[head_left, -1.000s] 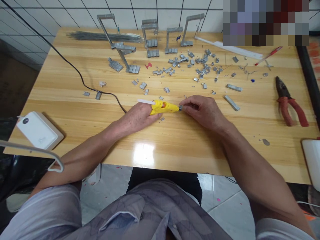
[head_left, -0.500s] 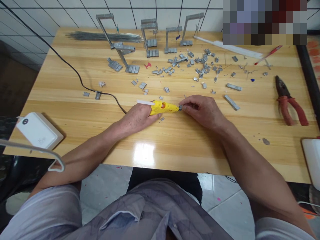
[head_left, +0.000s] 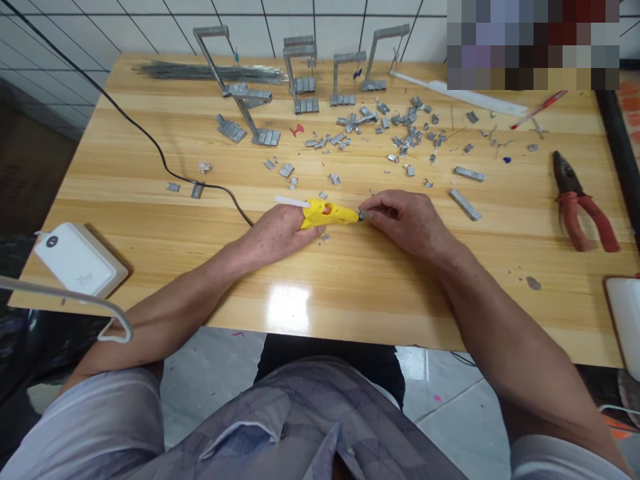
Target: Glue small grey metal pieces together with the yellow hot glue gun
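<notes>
My left hand (head_left: 283, 233) is wrapped round a yellow glue gun (head_left: 330, 213), which points right and has a white glue stick (head_left: 291, 201) jutting from its back end. The thumb and forefinger of my right hand (head_left: 407, 220) pinch a small grey metal piece (head_left: 362, 215). That piece is at the gun's nozzle; whether the two touch is too small to tell. A few tiny metal scraps (head_left: 326, 237) lie on the wooden table near the gun.
Several grey stands made of staple strips (head_left: 267, 137) are at the back, beside thin wires (head_left: 210, 72). Loose staple pieces (head_left: 410, 137) are scattered mid-table. Red-handled pliers (head_left: 580, 207) lie right, a white power bank (head_left: 80, 260) left. A black cable (head_left: 145, 137) crosses the left side.
</notes>
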A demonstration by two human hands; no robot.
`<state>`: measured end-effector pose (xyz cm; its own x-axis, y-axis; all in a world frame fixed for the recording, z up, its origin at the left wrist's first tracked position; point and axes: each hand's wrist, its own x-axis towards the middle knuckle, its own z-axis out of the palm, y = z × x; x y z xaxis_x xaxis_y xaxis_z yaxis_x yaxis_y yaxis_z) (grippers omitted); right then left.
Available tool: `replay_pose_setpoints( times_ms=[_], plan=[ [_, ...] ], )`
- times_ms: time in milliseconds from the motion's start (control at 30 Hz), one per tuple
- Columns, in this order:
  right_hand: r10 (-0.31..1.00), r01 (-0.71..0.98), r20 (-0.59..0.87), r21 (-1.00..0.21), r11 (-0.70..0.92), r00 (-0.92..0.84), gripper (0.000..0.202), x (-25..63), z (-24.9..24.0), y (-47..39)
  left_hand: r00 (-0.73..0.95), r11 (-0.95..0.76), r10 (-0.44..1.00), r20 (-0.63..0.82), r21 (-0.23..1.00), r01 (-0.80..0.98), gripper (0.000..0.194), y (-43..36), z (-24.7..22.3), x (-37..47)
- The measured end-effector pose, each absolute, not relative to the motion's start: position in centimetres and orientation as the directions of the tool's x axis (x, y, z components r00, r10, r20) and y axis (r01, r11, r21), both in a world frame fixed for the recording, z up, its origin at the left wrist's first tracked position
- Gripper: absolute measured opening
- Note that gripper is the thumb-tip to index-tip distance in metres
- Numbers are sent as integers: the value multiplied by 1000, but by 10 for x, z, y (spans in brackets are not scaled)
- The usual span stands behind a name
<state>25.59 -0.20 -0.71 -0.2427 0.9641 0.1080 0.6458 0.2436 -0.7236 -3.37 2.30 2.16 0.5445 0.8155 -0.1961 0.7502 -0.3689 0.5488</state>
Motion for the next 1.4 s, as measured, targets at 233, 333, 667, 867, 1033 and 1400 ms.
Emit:
replay_pose_setpoints(
  times_ms=[233,333,667,867,1033,1400],
  plan=[
    [966,649,102,-724,235,-237,18,255,-4,-3,549,-353,805,-225,562,748,34,24,22,-35],
    [966,643,101,-729,236,-240,19,255,-4,-3,553,-353,805,-213,577,736,33,24,24,-35],
    [966,641,106,-731,236,-234,17,255,-6,-3,491,-326,847,-205,529,784,39,20,23,-31],
    [967,635,95,-738,229,-238,19,255,-6,-3,512,-362,843,-169,527,769,37,19,20,-30],
    [967,642,92,-732,229,-239,20,256,-7,-2,525,-371,832,-179,525,766,37,19,16,-31],
    [966,633,112,-736,239,-235,18,256,-7,-3,570,-427,809,-142,524,737,32,15,17,-32]
  ],
)
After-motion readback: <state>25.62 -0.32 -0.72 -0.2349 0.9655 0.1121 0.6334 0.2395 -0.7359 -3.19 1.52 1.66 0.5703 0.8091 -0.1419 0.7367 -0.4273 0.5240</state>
